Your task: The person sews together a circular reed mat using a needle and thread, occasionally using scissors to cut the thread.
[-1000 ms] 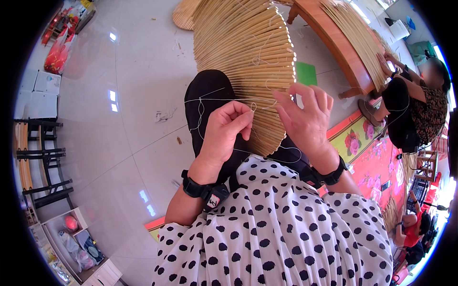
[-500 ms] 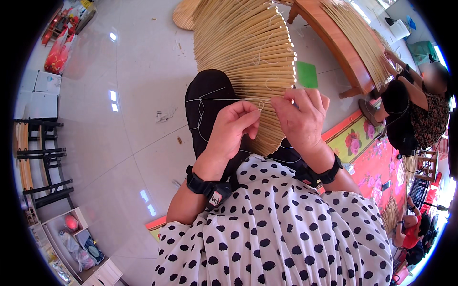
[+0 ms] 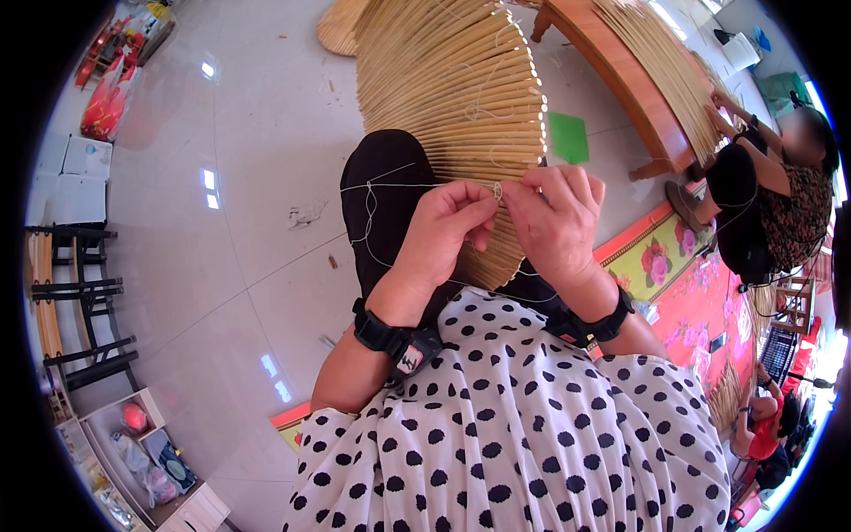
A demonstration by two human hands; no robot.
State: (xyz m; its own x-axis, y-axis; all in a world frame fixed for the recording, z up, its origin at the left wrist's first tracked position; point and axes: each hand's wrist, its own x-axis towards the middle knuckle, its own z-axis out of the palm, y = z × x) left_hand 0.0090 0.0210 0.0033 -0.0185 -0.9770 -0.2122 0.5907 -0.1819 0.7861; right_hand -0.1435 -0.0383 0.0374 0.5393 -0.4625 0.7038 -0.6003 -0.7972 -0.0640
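Straw-coloured rod panel (image 3: 448, 97) sweeps from the top middle of the frame down to the seated worker's lap in the head view, the only one on offer. At the centre, the left hand (image 3: 443, 226) pinches pale thread (image 3: 403, 185) between thumb and forefinger, its other fingers curled; just beside it, the right hand (image 3: 558, 217) presses thumb and forefinger together on the thread, the remaining fingers bent. A small loop (image 3: 497, 190) stands between the fingertips, though from where we stand it is hard to say which strand each hand has.

Much appears done: the rods lie side by side in a close row, with loose thread trailing near their right-hand ends. The loop looks undrawn, and a slack length crosses the dark trouser leg (image 3: 381, 160) left of centre; how much work is left cannot be judged.

A second earlier the hands were farther apart, the right one's fingers more loosely spread and the loop at the left fingertips alone. Now the fingertips of both meet around it, farther right in the frame, while the panel has barely shifted.

At upper right, a co-worker (image 3: 798, 208) reaches toward more rods (image 3: 660, 75) on a wooden table (image 3: 612, 75).
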